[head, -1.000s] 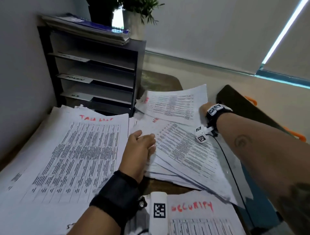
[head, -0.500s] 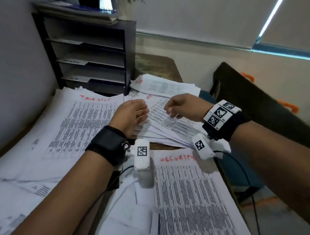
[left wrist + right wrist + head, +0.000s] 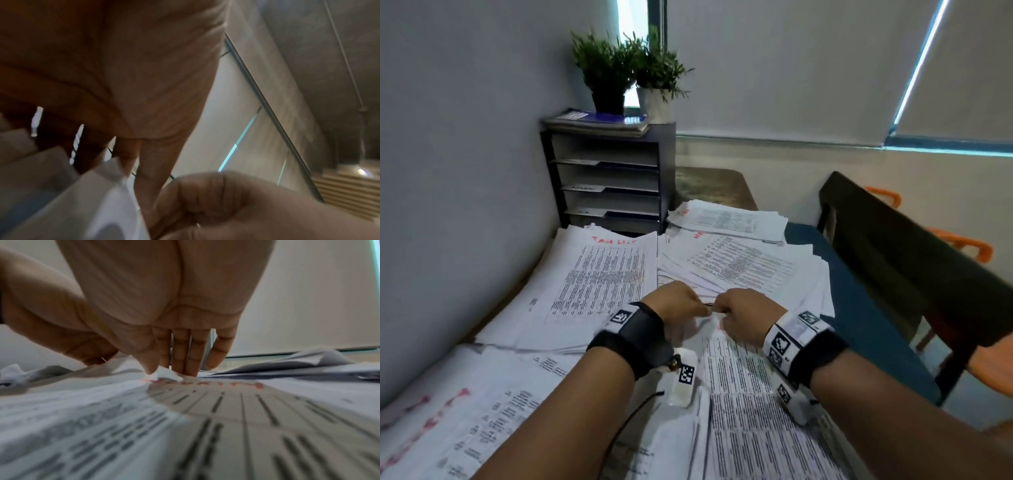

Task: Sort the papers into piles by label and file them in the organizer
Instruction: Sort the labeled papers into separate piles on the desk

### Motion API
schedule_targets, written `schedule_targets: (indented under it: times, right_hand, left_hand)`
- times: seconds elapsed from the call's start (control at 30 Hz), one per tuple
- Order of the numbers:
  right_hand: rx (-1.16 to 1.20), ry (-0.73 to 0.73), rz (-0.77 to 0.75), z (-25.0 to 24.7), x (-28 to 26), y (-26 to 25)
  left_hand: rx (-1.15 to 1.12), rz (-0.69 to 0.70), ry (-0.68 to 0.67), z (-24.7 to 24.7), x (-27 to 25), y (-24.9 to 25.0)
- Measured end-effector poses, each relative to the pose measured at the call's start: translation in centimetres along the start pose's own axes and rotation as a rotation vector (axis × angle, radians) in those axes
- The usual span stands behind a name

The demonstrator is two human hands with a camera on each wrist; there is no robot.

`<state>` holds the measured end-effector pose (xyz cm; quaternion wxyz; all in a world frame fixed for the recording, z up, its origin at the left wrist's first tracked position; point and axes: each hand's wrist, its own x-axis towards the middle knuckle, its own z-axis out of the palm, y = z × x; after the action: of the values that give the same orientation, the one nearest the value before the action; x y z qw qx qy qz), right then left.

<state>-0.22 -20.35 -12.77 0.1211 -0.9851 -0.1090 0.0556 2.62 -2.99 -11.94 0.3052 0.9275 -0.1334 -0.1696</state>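
White printed papers lie in five piles on the tabletop (image 3: 709, 181): a red-labelled pile (image 3: 599, 274) at left, a fanned pile (image 3: 739, 267) behind the hands, a neat pile (image 3: 729, 219) beside the dark four-shelf organizer (image 3: 606, 178), and two near piles, the right one (image 3: 750, 404) under the hands. Red labels are blurred and partly covered. Left hand (image 3: 674, 305) and right hand (image 3: 746, 311) meet at its far edge. Right fingers (image 3: 183, 353), pressed together, touch the sheet; the left fingers' grip is unclear. Two potted plants (image 3: 630, 75) top the organizer.
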Motion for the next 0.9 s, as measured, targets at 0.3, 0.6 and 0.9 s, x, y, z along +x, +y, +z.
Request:
schedule_targets:
  times: [0.3, 0.6, 0.9]
  right_hand:
    - [0.179, 0.286, -0.107, -1.8, -4.0, 0.6]
    - [0.279, 0.588, 0.024, -3.1, -6.0, 2.5]
    - [1.108, 0.346, 0.292, -1.2, -9.0, 6.9]
  left_hand:
    - [0.035, 0.194, 0.190, 1.7, -3.5, -0.7]
    - [-0.761, 0.132, 0.150, 4.3, -4.6, -1.2]
    - [-1.150, 0.021, 0.295, 4.6, -3.8, -1.6]
